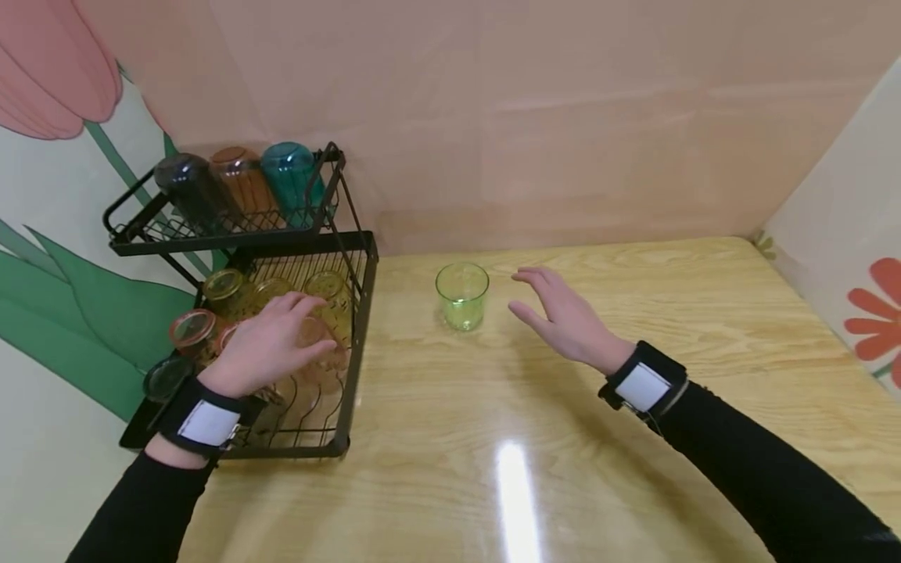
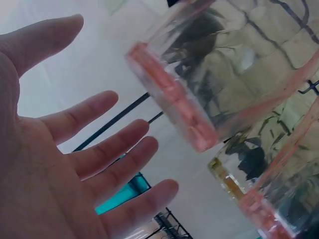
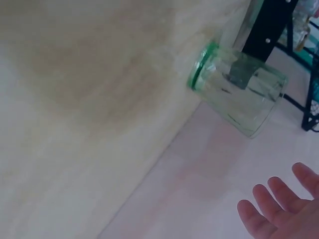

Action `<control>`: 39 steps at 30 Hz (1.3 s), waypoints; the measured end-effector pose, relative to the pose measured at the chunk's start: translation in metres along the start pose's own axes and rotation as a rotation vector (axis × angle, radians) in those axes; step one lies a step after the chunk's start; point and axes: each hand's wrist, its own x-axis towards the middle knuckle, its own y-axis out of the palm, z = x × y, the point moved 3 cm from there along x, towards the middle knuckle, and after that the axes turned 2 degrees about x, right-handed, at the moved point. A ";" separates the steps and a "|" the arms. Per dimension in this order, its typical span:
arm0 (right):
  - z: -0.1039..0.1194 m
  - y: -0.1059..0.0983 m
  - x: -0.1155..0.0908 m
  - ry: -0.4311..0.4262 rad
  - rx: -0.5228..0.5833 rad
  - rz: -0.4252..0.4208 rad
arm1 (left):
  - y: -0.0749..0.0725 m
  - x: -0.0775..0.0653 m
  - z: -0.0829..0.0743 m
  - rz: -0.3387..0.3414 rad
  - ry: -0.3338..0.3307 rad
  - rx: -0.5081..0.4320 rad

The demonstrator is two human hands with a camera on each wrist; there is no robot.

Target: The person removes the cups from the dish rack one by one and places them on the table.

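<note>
Centre frame, a round, clear green glass (image 1: 462, 303) stands on the glossy wood-grain table (image 1: 436, 414), the right hand (image 1: 568, 319) beside it, fingers relaxed; at left, the left hand (image 1: 271, 344) hangs loosely spread over pink glasses (image 1: 193, 330) in a black wire rack (image 1: 296, 452).

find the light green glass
In the head view, the light green glass stands on the table, just left of the right hand and right of the black rack.

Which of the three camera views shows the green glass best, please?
The head view: the green glass appears whole, standing upright on the table, its open top visible and nothing covering it. The right wrist view shows it whole and larger, but steeply slanted in the picture. The left wrist view does not show it.
</note>
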 end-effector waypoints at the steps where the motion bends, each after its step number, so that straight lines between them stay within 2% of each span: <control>1: -0.001 0.000 -0.007 0.005 0.007 0.002 | 0.001 0.000 0.001 0.011 -0.001 -0.004; 5: -0.003 0.000 -0.030 0.013 0.019 0.021 | 0.007 0.001 0.003 0.051 -0.004 -0.012; 9: -0.005 0.002 -0.045 0.006 0.013 0.045 | 0.009 0.004 0.004 0.079 -0.017 -0.005; 12: -0.005 0.000 -0.051 0.001 0.009 0.052 | 0.011 0.008 0.005 0.126 -0.031 -0.016; 18: -0.001 -0.003 -0.055 0.006 0.000 0.071 | 0.018 0.014 0.012 0.265 -0.065 -0.076; 21: -0.001 -0.003 -0.058 0.005 -0.011 0.072 | 0.021 0.017 0.015 0.295 -0.061 -0.108; 28: -0.001 0.000 -0.060 -0.003 -0.025 0.066 | 0.028 0.021 0.019 0.313 -0.063 -0.159; 32: 0.001 0.002 -0.059 -0.016 -0.033 0.063 | 0.031 0.022 0.020 0.299 -0.071 -0.169; 39: 0.001 0.004 -0.057 -0.030 -0.030 0.060 | 0.032 0.027 0.020 0.265 -0.042 -0.174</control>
